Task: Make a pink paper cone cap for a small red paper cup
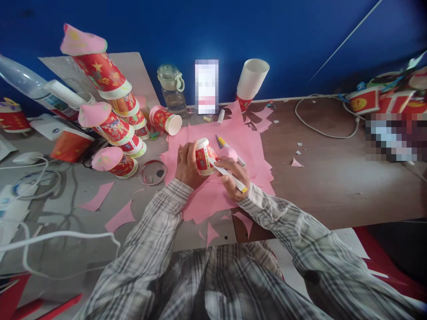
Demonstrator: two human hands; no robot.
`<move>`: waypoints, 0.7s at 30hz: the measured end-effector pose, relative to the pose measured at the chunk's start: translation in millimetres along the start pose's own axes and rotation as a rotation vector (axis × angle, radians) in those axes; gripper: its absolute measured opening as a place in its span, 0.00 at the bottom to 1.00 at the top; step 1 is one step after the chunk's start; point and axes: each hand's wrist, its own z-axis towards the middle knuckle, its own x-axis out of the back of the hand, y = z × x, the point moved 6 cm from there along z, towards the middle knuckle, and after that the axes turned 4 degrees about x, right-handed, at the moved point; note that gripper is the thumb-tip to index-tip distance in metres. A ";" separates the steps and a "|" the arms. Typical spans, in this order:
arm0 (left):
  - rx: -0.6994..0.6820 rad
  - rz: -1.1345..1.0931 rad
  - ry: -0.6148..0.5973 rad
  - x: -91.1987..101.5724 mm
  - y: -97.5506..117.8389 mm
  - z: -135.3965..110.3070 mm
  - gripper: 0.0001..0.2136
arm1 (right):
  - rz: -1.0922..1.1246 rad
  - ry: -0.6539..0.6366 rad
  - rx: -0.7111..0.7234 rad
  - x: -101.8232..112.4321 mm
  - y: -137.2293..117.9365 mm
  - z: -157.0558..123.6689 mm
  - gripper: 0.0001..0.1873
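Observation:
Wrapped around the side of a small red printed paper cup (204, 161) is my left hand (187, 165). The cup stands bottom-up, slightly tilted, over stacked pink paper sheets (247, 133). My right hand (235, 178) grips a white marker (231, 176) with a yellow end, its tip at the cup's right side; whether it touches cannot be made out. A pink paper piece (228, 154) lies just beyond my right fingers, beside other markers (237, 156) on the sheets.
Red cups with pink paper cones (104, 73) stand stacked at left, near a tape roll (152, 172). Along the back are a water bottle (172, 91), a lit phone (207, 86) and stacked paper cups (252, 80). Pink scraps (296, 162) and a white cable (325, 133) lie about.

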 end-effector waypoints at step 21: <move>0.090 -0.025 0.018 4.1 -8.2 4.6 0.40 | -0.106 0.035 -0.046 7.1 2.2 -5.0 0.28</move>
